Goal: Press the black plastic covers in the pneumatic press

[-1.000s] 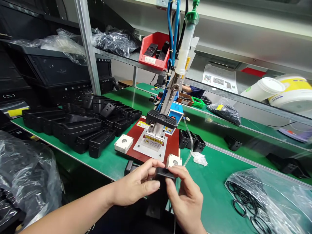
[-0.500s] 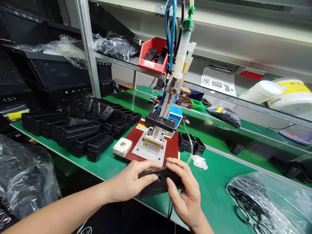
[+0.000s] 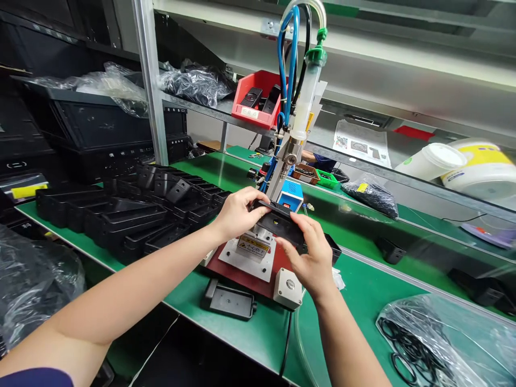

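Note:
A black plastic cover with a ribbed top (image 3: 285, 228) is held between my two hands, tilted, with a small hole in the side facing me. My left hand (image 3: 244, 212) pinches its left end between thumb and fingers. At its right end, the thumb and fingers of my right hand (image 3: 312, 250) grip it. Right behind and below it stands the dispensing machine, whose metal fixture (image 3: 253, 248) carries a yellow warning label; my hands partly hide the fixture's top. A shallow black plastic housing (image 3: 231, 299) lies on the bench in front of the machine's red base (image 3: 226, 271).
Several black housings (image 3: 116, 215) crowd the bench's left side. A white button box (image 3: 288, 287) sits at the base's front right corner. To the right lies a clear bag of black rings (image 3: 419, 344). A red bin (image 3: 258, 99) rests on the shelf. Another person's arm (image 3: 308, 156) shows behind.
Both hands have moved up and forward from the bench edge to the fixture, where they now grip the ribbed cover. A black housing now lies in front of the machine.

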Tool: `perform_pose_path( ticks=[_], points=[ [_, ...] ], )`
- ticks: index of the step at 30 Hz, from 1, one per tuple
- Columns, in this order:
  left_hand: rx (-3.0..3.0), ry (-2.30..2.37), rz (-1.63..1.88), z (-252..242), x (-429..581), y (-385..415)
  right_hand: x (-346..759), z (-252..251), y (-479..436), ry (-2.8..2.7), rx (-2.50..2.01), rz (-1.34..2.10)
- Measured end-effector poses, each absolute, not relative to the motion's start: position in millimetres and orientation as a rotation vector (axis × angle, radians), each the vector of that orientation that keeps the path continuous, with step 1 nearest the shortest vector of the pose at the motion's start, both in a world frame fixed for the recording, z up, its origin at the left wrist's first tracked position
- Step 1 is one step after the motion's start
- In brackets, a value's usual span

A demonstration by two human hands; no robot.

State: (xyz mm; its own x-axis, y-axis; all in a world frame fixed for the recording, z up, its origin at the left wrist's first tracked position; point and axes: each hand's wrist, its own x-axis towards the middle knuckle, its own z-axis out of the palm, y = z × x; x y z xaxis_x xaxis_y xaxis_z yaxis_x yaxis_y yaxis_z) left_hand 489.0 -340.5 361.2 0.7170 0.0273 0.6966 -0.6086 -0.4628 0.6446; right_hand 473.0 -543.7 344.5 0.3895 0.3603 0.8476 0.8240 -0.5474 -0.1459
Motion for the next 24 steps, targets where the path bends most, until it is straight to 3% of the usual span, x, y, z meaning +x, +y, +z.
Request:
perform_pose_path(
  ticks=[13,24],
  points=[
    [1.919,-0.375,0.467,386.2,516.2,-321.0,498.4,361.9,-541.3,-0.860,-2.156,-0.798],
    [1.942,-0.642,0.415,375.8,530.8,-318.3,511.1,369.9,-539.3,-0.671,-2.124,-0.637]
  ],
)
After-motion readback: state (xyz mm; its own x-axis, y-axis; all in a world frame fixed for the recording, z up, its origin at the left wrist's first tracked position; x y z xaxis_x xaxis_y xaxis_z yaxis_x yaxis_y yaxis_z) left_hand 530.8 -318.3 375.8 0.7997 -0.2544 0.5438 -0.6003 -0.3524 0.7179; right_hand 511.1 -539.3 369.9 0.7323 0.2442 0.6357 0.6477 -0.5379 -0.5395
